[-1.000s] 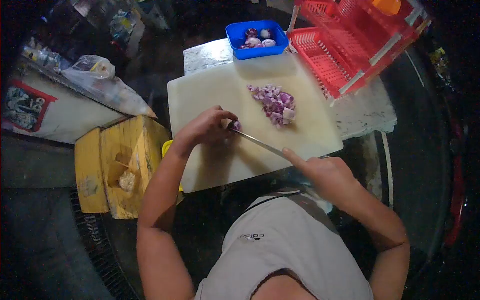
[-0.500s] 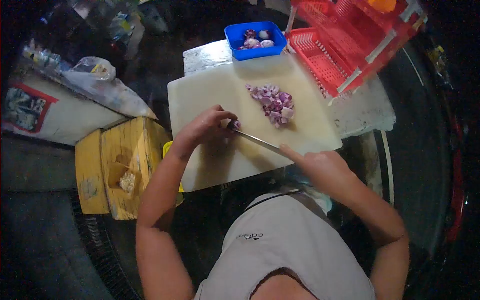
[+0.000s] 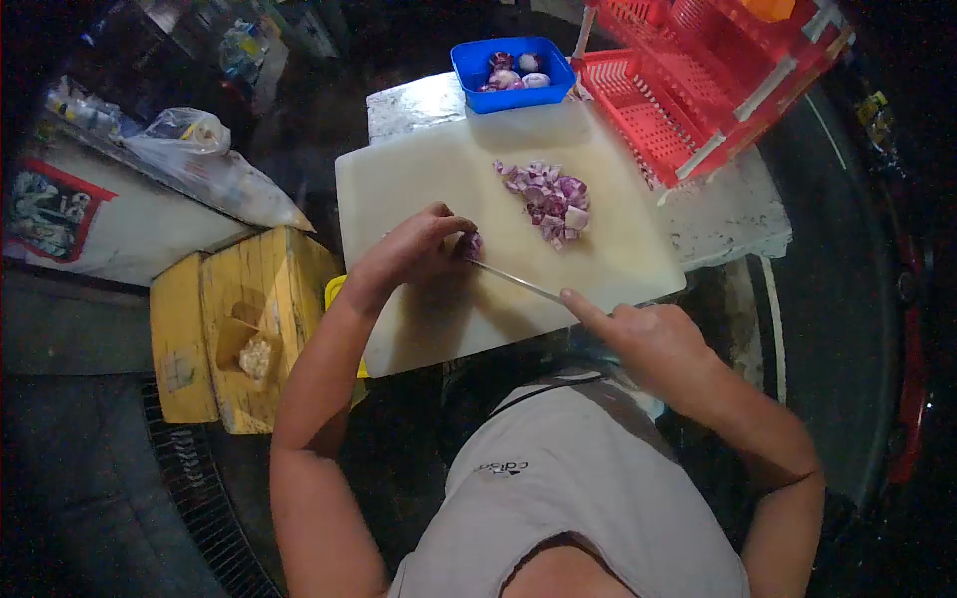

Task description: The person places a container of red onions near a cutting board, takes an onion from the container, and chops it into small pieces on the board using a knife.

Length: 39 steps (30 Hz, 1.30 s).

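On the left half of a white cutting board [image 3: 399, 189], my left hand [image 3: 417, 247] is closed over a purple onion piece [image 3: 472, 244], mostly hidden under the fingers. A knife [image 3: 518, 281] is gripped in my right hand [image 3: 648, 337], its index finger stretched along the blade's back. The tip end of the blade meets the onion beside my left fingertips. A pile of chopped red onion [image 3: 548, 204] lies farther back on the board. Behind the board, a blue container [image 3: 513, 98] holds several peeled onions.
Red plastic baskets [image 3: 688, 100] stand at the back right on a worn white table [image 3: 733, 214]. To the left are a yellow wooden box [image 3: 279, 319], a tub of pale pieces [image 3: 254, 357] and a plastic bag [image 3: 184, 140]. Part of something yellow [image 3: 336, 289] shows by the board's left edge.
The knife and my right hand have shifted very slightly. More of the onion piece shows beside my left fingers. The whole view has tilted a little.
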### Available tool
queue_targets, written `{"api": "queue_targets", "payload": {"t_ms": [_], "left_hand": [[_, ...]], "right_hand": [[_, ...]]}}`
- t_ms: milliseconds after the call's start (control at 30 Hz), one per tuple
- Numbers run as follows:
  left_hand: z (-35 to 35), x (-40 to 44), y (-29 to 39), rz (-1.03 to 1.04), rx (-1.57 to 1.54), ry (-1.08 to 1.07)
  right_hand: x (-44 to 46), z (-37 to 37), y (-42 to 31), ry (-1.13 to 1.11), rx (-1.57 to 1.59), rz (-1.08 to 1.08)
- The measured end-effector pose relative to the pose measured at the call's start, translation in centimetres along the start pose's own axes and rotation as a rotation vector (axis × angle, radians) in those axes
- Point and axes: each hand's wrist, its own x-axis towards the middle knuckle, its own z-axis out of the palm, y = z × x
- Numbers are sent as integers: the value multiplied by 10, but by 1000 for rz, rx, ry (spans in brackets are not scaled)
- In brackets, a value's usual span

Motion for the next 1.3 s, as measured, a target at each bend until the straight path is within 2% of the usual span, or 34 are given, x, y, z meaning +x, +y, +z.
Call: {"api": "queue_targets", "payload": {"t_ms": [167, 600, 667, 900, 1100, 1167, 1267, 1300], "left_hand": [[-1, 2, 2, 31, 9, 6], [-11, 6, 16, -12, -7, -82], [-10, 5, 18, 38, 20, -12], [-2, 6, 3, 92, -4, 2], [-19, 10, 13, 97, 58, -110], [-25, 11, 21, 15, 49, -203], [-23, 11, 13, 43, 143, -207], [-24, 12, 15, 43, 148, -200]], "right_hand": [[0, -2, -4, -47, -21, 9], [-3, -5, -10, 16, -29, 5], [-2, -5, -11, 1, -32, 3], [0, -1, -16, -2, -25, 52], [11, 9, -14, 31, 20, 60], [10, 8, -11, 82, 4, 40], [10, 3, -4, 61, -11, 64], [6, -5, 2, -13, 51, 93]]}}
